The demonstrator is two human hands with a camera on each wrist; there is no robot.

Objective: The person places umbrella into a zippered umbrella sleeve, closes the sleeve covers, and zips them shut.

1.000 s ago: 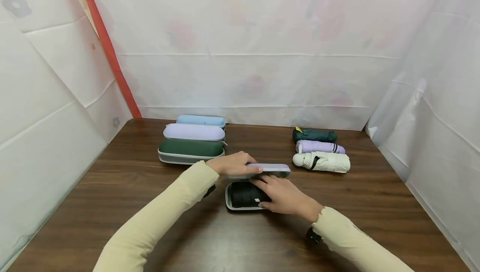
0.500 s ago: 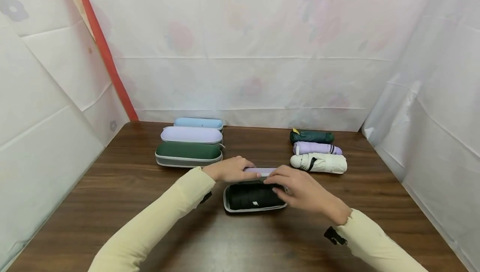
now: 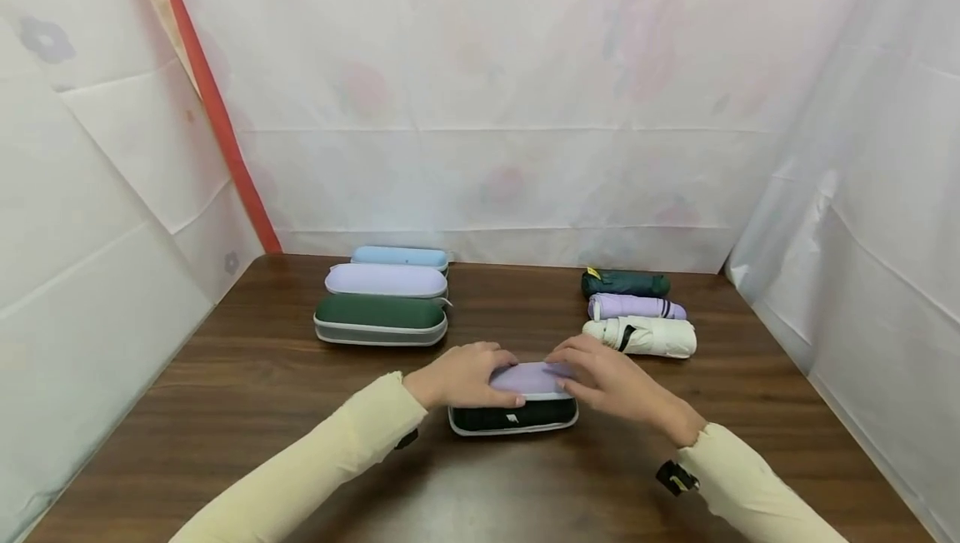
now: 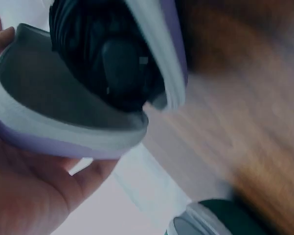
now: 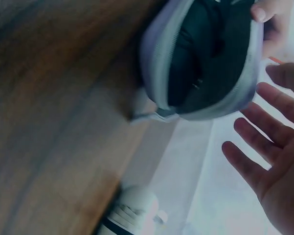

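Unzipped lavender case (image 3: pixel 517 432): at the middle of the wooden table (image 3: pixel 465 485), between both hands, its lid (image 3: pixel 528 379) slanting over it from the far side.
Inside it: a black folded umbrella (image 3: pixel 480 418), lying lengthwise in the base.
Left hand (image 3: pixel 467 376): gripping the lid's left end — thumb on the near rim.
Right hand (image 3: pixel 613 381): fingers spread apart at the lid's right end; whether they touch it, I cannot tell.
Left row: dark green case (image 3: pixel 380 312) nearest, pale lavender case (image 3: pixel 386 280) behind, light blue case (image 3: pixel 400 256) farthest.
Right row: folded umbrellas — white umbrella (image 3: pixel 658 338) nearest, purple umbrella (image 3: pixel 633 306) next, dark green umbrella (image 3: pixel 625 283) farthest.
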